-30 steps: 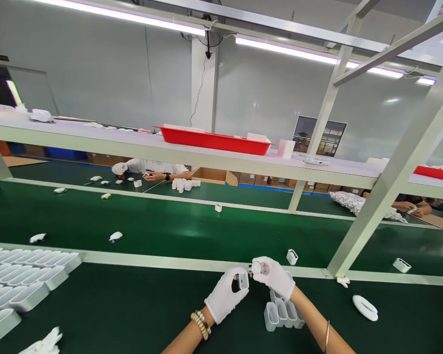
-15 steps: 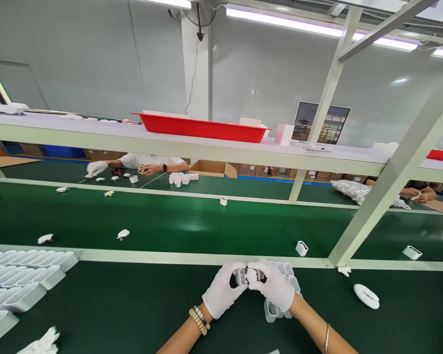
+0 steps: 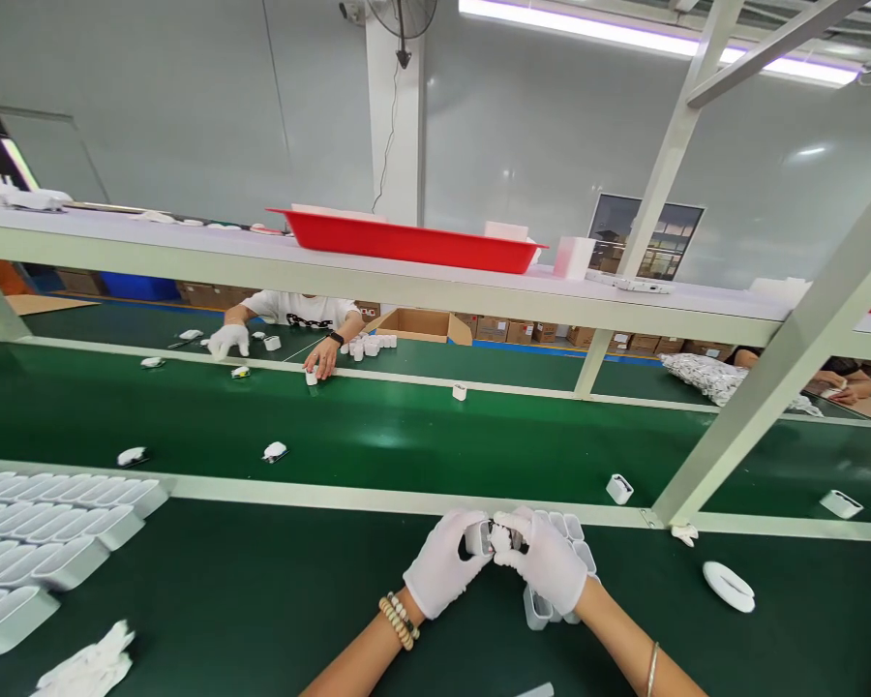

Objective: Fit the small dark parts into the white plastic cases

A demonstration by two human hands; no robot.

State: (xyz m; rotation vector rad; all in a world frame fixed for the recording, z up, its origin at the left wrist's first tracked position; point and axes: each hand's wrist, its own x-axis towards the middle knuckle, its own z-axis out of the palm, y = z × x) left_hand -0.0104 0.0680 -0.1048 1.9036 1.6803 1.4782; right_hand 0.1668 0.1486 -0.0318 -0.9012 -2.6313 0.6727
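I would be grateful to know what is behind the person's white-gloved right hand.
Pale, open-topped, plastic-looking cups show above and below the white-gloved right hand. The hand covers part of the group, so the full number cannot be seen.

Casing rows (image 3: 73,568) left on worktable (image 3: 276,581), glove (image 3: 91,663) before them, casing cluster (image 3: 536,610) partly behind right hand (image 3: 548,561), conveyor belt (image 3: 406,445) beyond, tray (image 3: 413,244) on shelf (image 3: 334,277)

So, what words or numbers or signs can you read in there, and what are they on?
None can be read.
Cardboard boxes at the back: small marks, too tiny to read.
White T-shirt on the far side: dark print, too blurred to tell if it's letters.
White plastic cup in the left hand: no writing shows.
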